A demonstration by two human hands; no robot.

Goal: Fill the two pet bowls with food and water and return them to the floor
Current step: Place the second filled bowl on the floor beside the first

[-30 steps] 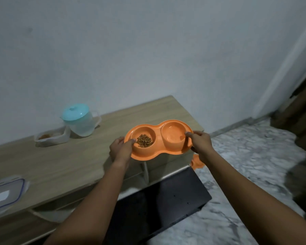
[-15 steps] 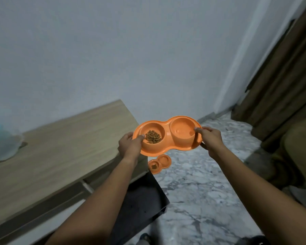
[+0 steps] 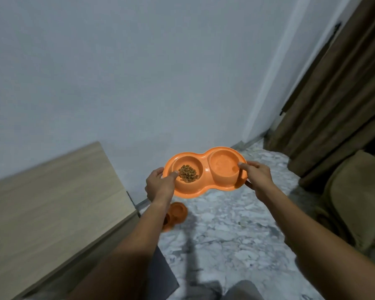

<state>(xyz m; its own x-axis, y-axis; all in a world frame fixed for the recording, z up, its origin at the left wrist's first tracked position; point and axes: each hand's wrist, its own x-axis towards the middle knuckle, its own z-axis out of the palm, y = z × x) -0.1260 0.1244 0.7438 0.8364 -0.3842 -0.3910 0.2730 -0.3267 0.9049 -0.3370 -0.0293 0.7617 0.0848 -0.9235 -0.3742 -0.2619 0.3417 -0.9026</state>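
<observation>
An orange double pet bowl (image 3: 206, 169) hangs in the air over the marble floor, held level. Its left cup holds brown kibble (image 3: 187, 170); the right cup (image 3: 223, 164) looks wet with water. My left hand (image 3: 159, 185) grips the left rim, thumb on top by the kibble. My right hand (image 3: 257, 175) grips the right rim. A second orange double bowl (image 3: 177, 213) lies on the floor below, partly hidden by my left forearm.
A wooden tabletop (image 3: 52, 202) fills the lower left, its corner close to my left arm. Grey-white marble floor (image 3: 225, 224) spreads ahead. Brown curtains (image 3: 333, 105) and a tan cushioned seat (image 3: 355, 202) stand at the right. A white wall is behind.
I have turned right, carrying the bowl away from the table and out over the floor. The pitcher and containers on the table have left the view.
</observation>
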